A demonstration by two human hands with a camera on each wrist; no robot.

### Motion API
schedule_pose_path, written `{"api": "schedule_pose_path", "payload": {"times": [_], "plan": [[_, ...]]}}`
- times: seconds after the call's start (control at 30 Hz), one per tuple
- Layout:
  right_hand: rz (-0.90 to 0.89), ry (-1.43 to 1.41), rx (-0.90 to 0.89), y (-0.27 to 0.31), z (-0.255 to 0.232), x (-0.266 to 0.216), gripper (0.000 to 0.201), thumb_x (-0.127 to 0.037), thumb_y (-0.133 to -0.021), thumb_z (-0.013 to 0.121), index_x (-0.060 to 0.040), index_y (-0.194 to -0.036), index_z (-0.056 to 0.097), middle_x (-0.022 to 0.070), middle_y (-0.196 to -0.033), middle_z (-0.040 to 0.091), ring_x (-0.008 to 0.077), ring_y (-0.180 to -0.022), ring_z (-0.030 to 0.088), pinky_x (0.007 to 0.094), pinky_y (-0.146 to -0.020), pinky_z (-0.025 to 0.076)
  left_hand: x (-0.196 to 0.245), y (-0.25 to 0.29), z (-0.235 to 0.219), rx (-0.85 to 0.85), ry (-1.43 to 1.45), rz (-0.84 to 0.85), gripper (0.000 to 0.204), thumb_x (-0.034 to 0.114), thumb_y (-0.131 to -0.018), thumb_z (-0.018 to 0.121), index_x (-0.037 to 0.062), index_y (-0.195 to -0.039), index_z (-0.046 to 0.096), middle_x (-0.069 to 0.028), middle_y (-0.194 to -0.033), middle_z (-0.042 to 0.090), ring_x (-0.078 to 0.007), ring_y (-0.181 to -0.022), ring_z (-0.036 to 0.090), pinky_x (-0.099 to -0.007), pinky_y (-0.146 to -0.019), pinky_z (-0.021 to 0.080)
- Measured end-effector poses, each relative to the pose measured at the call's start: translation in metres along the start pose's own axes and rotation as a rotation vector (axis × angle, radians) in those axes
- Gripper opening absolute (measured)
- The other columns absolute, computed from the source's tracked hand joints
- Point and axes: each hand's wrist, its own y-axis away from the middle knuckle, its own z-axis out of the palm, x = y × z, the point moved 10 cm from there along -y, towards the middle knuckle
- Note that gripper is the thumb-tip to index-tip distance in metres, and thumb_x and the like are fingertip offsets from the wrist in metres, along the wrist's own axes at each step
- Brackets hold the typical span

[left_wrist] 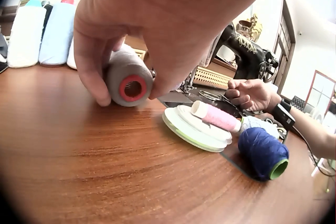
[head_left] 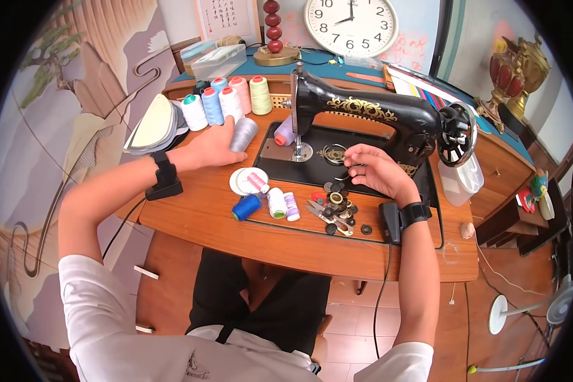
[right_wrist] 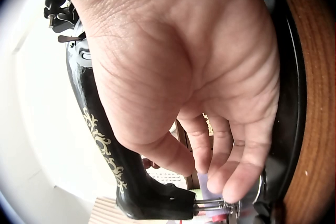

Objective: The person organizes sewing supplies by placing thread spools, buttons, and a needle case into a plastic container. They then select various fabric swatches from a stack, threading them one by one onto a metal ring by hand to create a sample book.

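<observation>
A grey thread cone (head_left: 243, 134) lies on its side on the wooden table, its red-rimmed end facing the left wrist camera (left_wrist: 131, 85). My left hand (head_left: 216, 143) grips it, fingers on one side and thumb on the other (left_wrist: 152, 19). Over the black sewing machine's bed, my right hand (head_left: 382, 170) hangs with loosely curled fingers and nothing visible in its grasp (right_wrist: 194, 77). Thin metal rings (head_left: 335, 153) lie by its fingertips. A purple cone (head_left: 285, 131) leans near the needle of the sewing machine (head_left: 363, 105).
Several upright thread cones (head_left: 260, 95) stand at the back left. Small spools, including a blue one (head_left: 246, 207), lie beside white discs (head_left: 240, 182) near the front. Scissors (head_left: 328, 216) and dark buttons (head_left: 367, 229) lie further right. A clear container (head_left: 461, 178) stands at the table's right end.
</observation>
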Motion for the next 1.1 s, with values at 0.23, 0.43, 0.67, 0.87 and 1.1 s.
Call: {"api": "schedule_pose_path", "payload": {"times": [0.23, 0.43, 0.67, 0.87, 1.1], "plan": [[0.007, 0.022, 0.020, 0.001, -0.001, 0.000, 0.007, -0.011, -0.100, 0.060, -0.0077, -0.105, 0.064, 0.0024, -0.097, 0.065, 0.0121, -0.081, 0.064, 0.0294, -0.076, 0.058, 0.001, -0.023, -0.044, 0.086, -0.085, -0.026, 0.057, 0.039, -0.077, 0.073, -0.0056, -0.107, 0.055, -0.0273, -0.089, 0.069, -0.0412, -0.082, 0.069, -0.0494, -0.072, 0.055], [0.002, 0.025, 0.012, 0.001, -0.001, -0.001, 0.008, -0.011, -0.100, 0.059, -0.0074, -0.106, 0.064, 0.0025, -0.098, 0.065, 0.0120, -0.082, 0.064, 0.0292, -0.077, 0.058, 0.018, -0.045, -0.077, 0.146, 0.006, 0.040, 0.051, 0.035, -0.074, 0.073, -0.0066, -0.104, 0.066, -0.0255, -0.081, 0.068, -0.0362, -0.079, 0.069, -0.0428, -0.074, 0.055], [0.008, 0.034, 0.020, 0.002, 0.001, -0.001, 0.008, -0.011, -0.101, 0.058, -0.0066, -0.106, 0.063, 0.0026, -0.097, 0.064, 0.0122, -0.081, 0.064, 0.0293, -0.076, 0.058, 0.005, -0.082, -0.077, 0.219, -0.070, 0.027, 0.050, 0.035, -0.078, 0.069, -0.0032, -0.112, 0.069, -0.0240, -0.088, 0.070, -0.0378, -0.083, 0.069, -0.0438, -0.076, 0.055], [0.006, 0.046, 0.036, 0.003, 0.001, -0.003, 0.008, -0.011, -0.101, 0.058, -0.0058, -0.106, 0.063, 0.0032, -0.097, 0.064, 0.0122, -0.081, 0.064, 0.0291, -0.076, 0.058, 0.012, -0.092, -0.066, 0.136, -0.170, -0.005, 0.053, 0.037, -0.084, 0.065, -0.0026, -0.119, 0.065, -0.0233, -0.095, 0.071, -0.0394, -0.088, 0.069, -0.0475, -0.078, 0.055], [0.008, 0.051, 0.035, 0.002, 0.001, -0.002, 0.010, -0.010, -0.101, 0.057, -0.0051, -0.108, 0.063, 0.0028, -0.098, 0.065, 0.0102, -0.081, 0.064, 0.0268, -0.073, 0.058, 0.013, -0.100, -0.061, 0.199, -0.230, 0.011, 0.046, 0.039, -0.086, 0.064, 0.0020, -0.108, 0.049, -0.0220, -0.092, 0.068, -0.0432, -0.086, 0.067, -0.0529, -0.073, 0.052]]}}
